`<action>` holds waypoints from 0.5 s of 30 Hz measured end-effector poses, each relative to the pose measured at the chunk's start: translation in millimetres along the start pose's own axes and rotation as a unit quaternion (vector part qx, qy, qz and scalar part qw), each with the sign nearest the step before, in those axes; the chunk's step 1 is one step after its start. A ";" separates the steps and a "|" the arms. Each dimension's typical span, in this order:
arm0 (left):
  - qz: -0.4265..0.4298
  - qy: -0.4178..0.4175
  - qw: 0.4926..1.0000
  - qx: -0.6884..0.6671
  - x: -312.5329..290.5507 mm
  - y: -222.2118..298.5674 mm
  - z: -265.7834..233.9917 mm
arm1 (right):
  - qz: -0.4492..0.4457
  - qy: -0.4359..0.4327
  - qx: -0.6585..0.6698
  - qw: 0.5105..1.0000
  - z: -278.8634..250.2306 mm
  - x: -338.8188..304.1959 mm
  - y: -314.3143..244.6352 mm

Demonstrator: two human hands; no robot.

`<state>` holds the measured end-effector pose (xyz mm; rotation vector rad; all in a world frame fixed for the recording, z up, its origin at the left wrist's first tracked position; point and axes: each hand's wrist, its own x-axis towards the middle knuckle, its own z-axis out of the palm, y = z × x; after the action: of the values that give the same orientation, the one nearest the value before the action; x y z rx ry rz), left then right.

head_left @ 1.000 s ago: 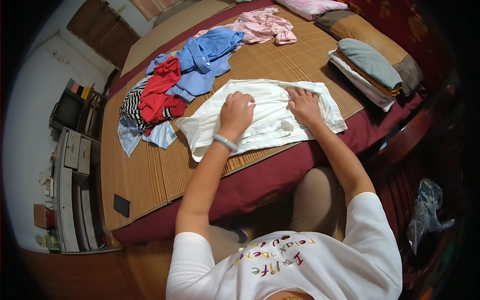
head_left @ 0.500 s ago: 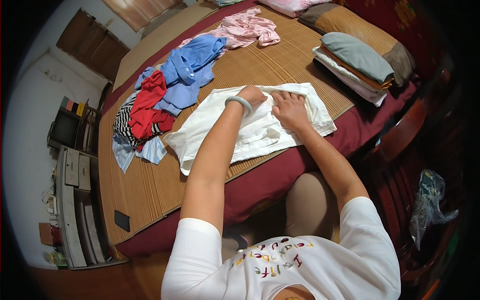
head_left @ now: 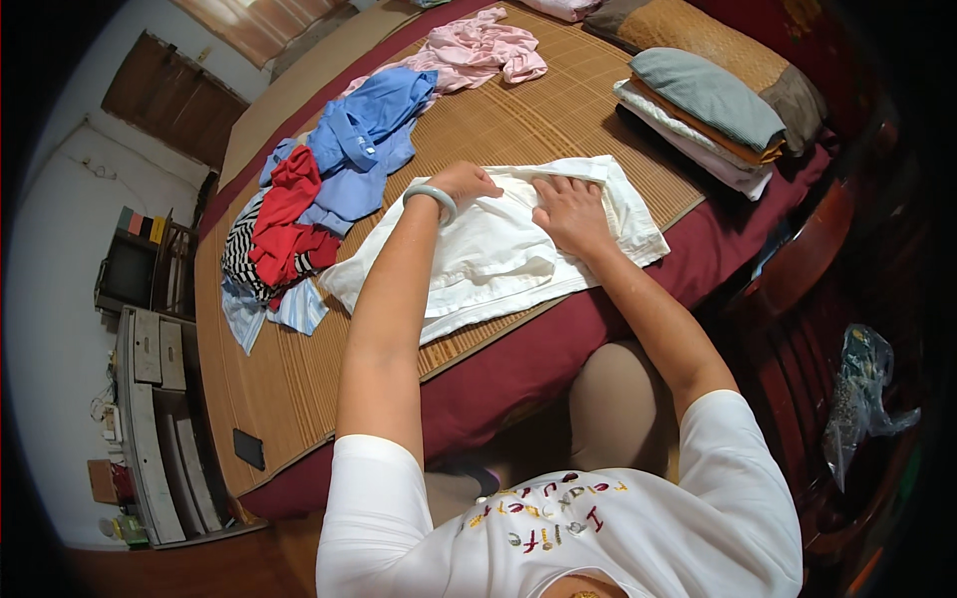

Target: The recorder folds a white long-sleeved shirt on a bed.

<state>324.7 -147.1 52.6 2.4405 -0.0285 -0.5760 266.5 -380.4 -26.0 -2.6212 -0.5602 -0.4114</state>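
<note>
A white garment [head_left: 488, 254] lies partly folded across the near edge of the bed, wrinkled in its middle; its exact kind I cannot make out. My left hand [head_left: 462, 183], a pale bangle at its wrist, is at the garment's far left part, fingers curled in at the cloth. On the right part, my right hand [head_left: 575, 212] rests flat with its fingers spread, pressing the fabric beside a folded-over edge.
Left of the garment lie a red garment [head_left: 289, 214], blue shirts [head_left: 364, 135] and pink clothing [head_left: 478, 52] in a loose heap. Folded clothes [head_left: 708, 105] are stacked at the right, near a pillow [head_left: 698, 45]. A phone [head_left: 248, 449] lies at the mat's near left corner.
My left hand has moved left over the white garment, away from the right hand. My right hand stays nearly in place, its fingers still spread.
</note>
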 end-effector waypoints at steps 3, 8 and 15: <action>0.048 0.147 0.988 0.012 -14.0 -10.5 4.6 | 0.006 -0.007 -0.005 1.000 -1.8 0.2 -1.2; 0.206 0.493 0.802 0.267 -79.2 1.8 55.8 | 0.002 0.006 -0.008 1.000 -1.0 0.2 -0.8; 0.052 0.326 0.880 0.340 -153.9 -9.6 111.4 | -0.012 0.024 -0.015 1.000 4.1 0.1 -0.1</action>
<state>138.7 -179.1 29.0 3.1638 -0.0967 0.4132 267.4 -378.3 -29.4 -2.6289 -0.5741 -0.4914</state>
